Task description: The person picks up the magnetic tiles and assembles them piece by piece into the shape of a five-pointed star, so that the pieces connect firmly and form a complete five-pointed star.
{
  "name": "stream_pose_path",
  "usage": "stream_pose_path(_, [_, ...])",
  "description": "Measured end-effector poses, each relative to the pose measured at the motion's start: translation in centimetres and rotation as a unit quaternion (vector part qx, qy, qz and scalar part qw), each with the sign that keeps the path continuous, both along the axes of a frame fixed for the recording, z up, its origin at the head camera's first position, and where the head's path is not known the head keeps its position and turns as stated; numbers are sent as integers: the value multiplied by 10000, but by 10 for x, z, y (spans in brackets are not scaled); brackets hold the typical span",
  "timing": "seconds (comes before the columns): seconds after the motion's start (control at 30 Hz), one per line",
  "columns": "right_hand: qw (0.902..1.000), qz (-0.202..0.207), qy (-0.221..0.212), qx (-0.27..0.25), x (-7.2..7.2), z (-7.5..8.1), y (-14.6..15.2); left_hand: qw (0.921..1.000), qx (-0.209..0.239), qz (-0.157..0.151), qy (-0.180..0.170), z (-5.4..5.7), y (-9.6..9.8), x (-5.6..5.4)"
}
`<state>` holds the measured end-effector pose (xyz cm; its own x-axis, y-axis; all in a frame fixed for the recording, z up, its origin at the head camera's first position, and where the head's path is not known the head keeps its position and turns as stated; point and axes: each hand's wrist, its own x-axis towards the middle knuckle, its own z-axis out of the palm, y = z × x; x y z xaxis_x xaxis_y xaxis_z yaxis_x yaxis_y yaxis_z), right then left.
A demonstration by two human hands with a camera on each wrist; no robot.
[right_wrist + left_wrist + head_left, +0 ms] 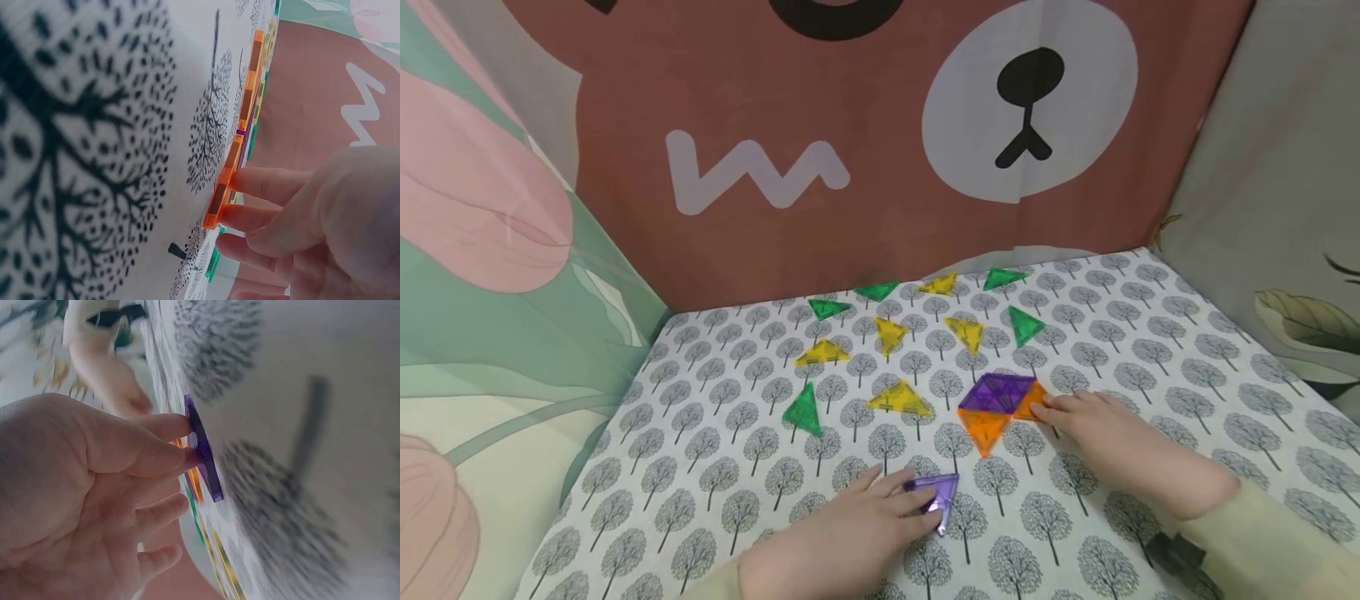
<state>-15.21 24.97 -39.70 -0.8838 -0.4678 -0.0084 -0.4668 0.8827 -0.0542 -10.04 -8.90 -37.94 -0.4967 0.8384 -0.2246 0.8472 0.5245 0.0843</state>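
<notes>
A translucent purple triangle magnetic tile lies under the fingertips of my left hand, near the front of the table. In the left wrist view, thumb and a finger pinch this purple tile close over the cloth, with the other fingers spread away. Beyond it, two purple triangles sit edge to edge, joined by an orange triangle below. My right hand touches a second orange triangle at their right side. Extended fingertips rest against that orange tile in the right wrist view.
Several loose yellow tiles and green tiles lie scattered over the tree-print cloth, left of and behind the joined tiles. A brown bear-print curtain hangs along the back edge. Printed fabric stands at the right.
</notes>
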Motion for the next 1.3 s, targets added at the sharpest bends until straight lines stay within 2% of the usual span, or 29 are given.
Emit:
stream_pose_path(0.1, [10000, 5, -59, 0, -1, 2, -1, 9993, -226, -279, 131, 0, 23, -4])
stream_pose_path(0.2, [10000, 25, -88, -27, -2, 3, -3, 9973, -457, -422, 402, -2, 48, -7])
stream_pose_path(0.43, [9998, 72, -21, -173, -1, 4, -2, 9946, -609, -339, 774, -6, 96, -11])
stream_pose_path(0.67, [9996, 98, 22, -248, -2, 3, 2, 9939, -864, -333, 599, -4, 127, -28])
stream_pose_path(0.83, [9997, 84, -63, -225, -3, 3, 2, 9936, -918, -373, 551, -6, 140, -42])
stream_pose_path(1.0, [9996, 87, -59, -279, -2, 3, 1, 9952, -804, -332, 459, -6, 145, -53])
stream_pose_path(1.3, [9995, 59, -50, -321, 0, 4, 3, 9968, -669, -259, 338, -8, 146, -59])
